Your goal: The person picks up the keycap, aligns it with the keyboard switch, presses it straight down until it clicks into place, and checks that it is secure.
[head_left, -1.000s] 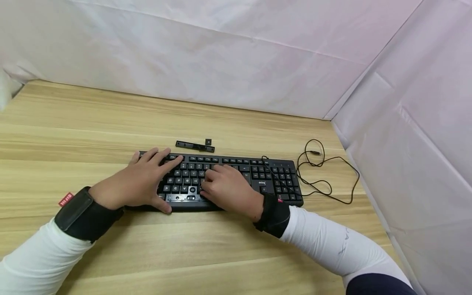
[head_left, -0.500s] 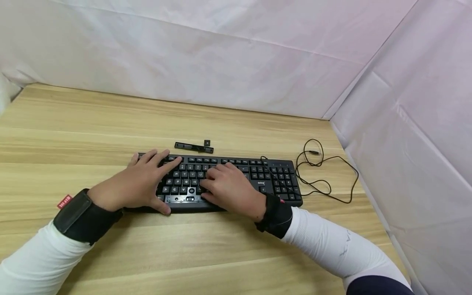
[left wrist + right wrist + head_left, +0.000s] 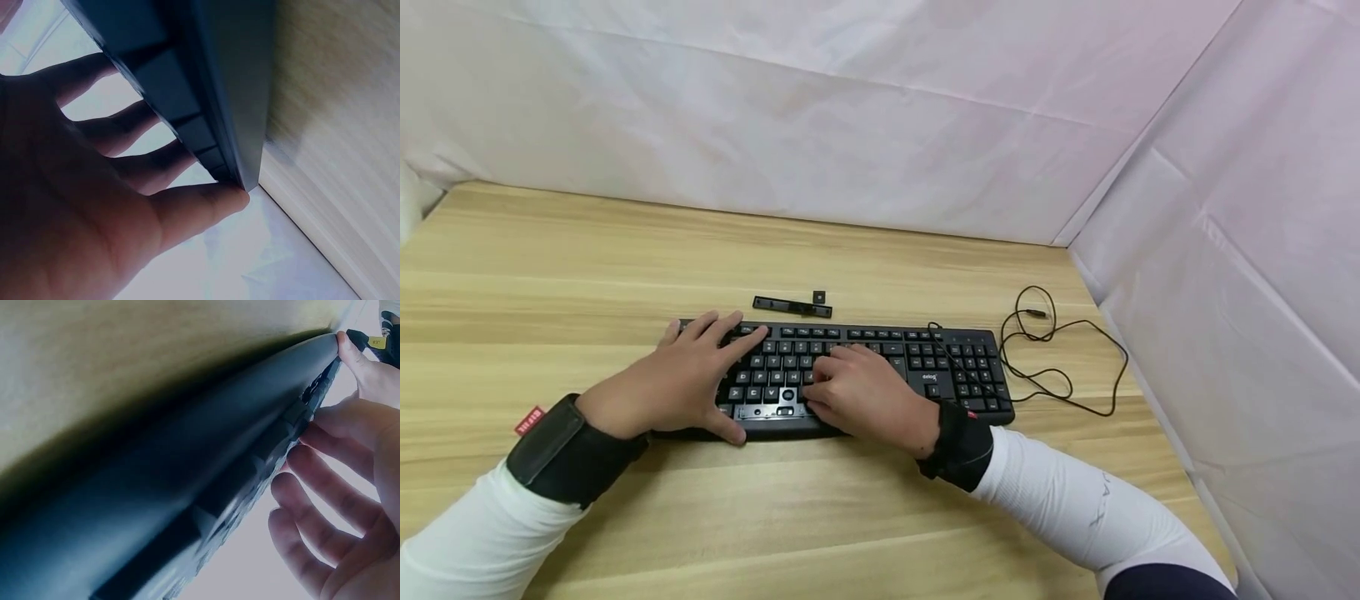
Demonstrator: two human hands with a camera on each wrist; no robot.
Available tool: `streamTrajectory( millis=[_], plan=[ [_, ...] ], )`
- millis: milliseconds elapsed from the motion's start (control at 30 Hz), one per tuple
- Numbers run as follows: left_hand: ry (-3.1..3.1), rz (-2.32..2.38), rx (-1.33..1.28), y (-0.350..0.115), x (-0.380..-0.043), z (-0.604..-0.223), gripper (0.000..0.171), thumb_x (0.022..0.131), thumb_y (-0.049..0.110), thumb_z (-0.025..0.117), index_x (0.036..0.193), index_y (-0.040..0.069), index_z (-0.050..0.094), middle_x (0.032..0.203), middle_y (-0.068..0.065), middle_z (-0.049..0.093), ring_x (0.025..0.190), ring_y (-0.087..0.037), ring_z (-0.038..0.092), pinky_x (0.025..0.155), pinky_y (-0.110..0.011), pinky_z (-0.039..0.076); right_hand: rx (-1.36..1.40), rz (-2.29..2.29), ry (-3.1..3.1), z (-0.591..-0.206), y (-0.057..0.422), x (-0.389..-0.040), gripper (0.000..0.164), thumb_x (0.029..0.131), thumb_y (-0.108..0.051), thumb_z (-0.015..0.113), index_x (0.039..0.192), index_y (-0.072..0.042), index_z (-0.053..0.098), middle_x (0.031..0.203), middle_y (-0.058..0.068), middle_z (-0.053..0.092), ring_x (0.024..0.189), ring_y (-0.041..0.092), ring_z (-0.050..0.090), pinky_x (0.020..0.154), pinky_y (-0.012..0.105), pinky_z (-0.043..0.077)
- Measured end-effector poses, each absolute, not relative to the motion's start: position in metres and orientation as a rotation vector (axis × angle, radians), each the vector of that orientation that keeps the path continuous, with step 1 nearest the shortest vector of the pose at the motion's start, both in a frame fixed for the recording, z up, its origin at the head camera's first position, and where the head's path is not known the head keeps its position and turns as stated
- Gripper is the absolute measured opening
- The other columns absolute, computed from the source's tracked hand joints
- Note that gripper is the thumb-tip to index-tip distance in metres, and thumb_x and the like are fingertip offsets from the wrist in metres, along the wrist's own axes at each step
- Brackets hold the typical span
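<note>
A black keyboard lies on the wooden table. The long strip where its space bar sits is bare, and one key socket in the bottom letter row is exposed. My left hand spreads over the keyboard's left end. In the left wrist view its thumb touches the front edge, and the other fingers reach over the keys. Beside the exposed socket, my right hand pinches a keycap with thumb and index finger; the keycap itself is hidden. The right wrist view shows the other fingers loosely bent, off the keys.
Behind the keyboard lie the detached space bar, underside up, and a small loose keycap. The keyboard's thin cable crosses the number pad and loops at the right. White sheeting hangs along the table's back and right edges.
The head view has tilted slightly, so the table and keyboard appear a little lower. Both hands keep their places on the keyboard; the right hand's fingers shift only slightly.
</note>
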State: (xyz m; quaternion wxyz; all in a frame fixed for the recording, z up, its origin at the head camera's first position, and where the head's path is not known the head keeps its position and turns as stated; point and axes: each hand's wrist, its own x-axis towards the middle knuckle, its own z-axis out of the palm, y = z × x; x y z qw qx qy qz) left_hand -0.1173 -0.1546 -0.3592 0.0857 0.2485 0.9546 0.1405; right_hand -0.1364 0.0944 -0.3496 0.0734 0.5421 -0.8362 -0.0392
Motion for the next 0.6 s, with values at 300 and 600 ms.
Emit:
streamTrajectory(
  millis=[300, 600],
  plan=[
    [2.845, 0.419, 0.742, -0.1544, -0.1159, -0.3610, 0.126, 0.050, 0.078, 0.068, 0.149, 0.011, 0.028, 0.149, -0.030, 0.022, 0.129, -0.052, 0.017, 0.094, -0.079, 0.018, 1.665, -0.133, -2.468, -0.3519, 0.0950, -0.1350, 0.018, 0.090, -0.026, 0.062, 0.099, -0.019, 0.076, 0.094, -0.004, 0.069, 0.082, 0.014, 0.052, 0.074, 0.029, 0.050],
    [2.859, 0.417, 0.752, -0.1544, -0.1175, -0.3631, 0.126, 0.049, 0.079, 0.067, 0.149, 0.011, 0.029, 0.149, -0.029, 0.023, 0.129, -0.051, 0.017, 0.093, -0.079, 0.018, 1.655, -0.093, -2.519, -0.3508, 0.0963, -0.1326, 0.019, 0.088, -0.025, 0.064, 0.100, -0.017, 0.076, 0.092, -0.003, 0.066, 0.079, 0.013, 0.048, 0.067, 0.026, 0.049]
  ],
)
